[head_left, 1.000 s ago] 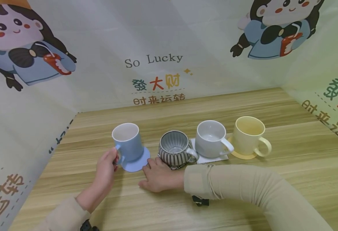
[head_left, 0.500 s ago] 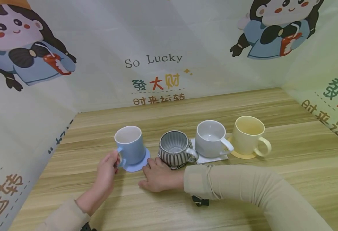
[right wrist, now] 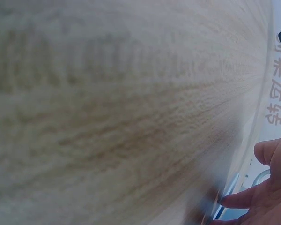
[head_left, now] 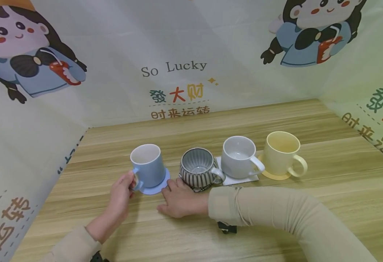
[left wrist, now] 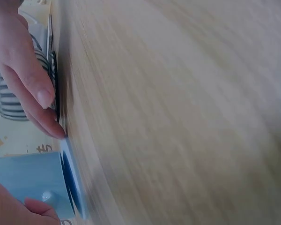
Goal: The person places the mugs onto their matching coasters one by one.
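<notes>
A light blue mug stands upright on a round blue coaster at the left end of a row of mugs. My left hand grips its handle from the left, and the mug and coaster also show in the left wrist view. My right hand lies flat on the wooden table, its fingertips touching the coaster's right edge. The right wrist view shows only blurred table and my right fingers.
A grey striped mug stands right of the blue one. A pale grey mug on a white square coaster and a yellow mug on a yellow coaster follow. Printed fabric walls close in three sides.
The blue mug, held by its handle, has shifted a little right and down onto the blue coaster and now stands straighter. My right hand has stayed put.
</notes>
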Demonstrator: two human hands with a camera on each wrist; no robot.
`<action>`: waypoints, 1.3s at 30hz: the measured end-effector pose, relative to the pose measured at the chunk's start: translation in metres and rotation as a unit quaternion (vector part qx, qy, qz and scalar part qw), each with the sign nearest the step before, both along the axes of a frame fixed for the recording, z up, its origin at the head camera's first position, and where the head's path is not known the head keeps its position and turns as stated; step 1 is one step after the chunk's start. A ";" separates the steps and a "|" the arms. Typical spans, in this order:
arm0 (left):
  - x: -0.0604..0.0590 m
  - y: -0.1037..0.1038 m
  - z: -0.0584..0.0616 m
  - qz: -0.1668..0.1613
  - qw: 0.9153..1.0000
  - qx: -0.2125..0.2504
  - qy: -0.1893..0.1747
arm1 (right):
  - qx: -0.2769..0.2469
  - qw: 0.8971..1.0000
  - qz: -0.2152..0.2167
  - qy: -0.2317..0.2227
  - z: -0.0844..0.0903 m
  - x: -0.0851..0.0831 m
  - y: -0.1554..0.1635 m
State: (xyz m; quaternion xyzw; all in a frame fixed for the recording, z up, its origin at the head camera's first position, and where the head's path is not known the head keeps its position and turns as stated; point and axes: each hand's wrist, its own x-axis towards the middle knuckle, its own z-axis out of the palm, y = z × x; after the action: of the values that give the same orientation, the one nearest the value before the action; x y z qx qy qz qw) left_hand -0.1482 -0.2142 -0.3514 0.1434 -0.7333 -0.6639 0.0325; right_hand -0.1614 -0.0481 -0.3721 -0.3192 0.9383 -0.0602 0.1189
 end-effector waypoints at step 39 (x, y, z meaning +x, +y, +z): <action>0.004 -0.005 -0.002 -0.041 0.995 -0.085 -0.044 | -0.006 1.000 0.002 0.013 -0.001 0.002 -0.001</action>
State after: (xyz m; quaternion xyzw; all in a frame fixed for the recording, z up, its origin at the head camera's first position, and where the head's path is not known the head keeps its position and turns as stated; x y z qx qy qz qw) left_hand -0.1447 -0.2187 -0.3530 0.1390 -0.7930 -0.5929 -0.0145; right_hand -0.1593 -0.0493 -0.3729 -0.3226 0.9386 -0.0615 0.1053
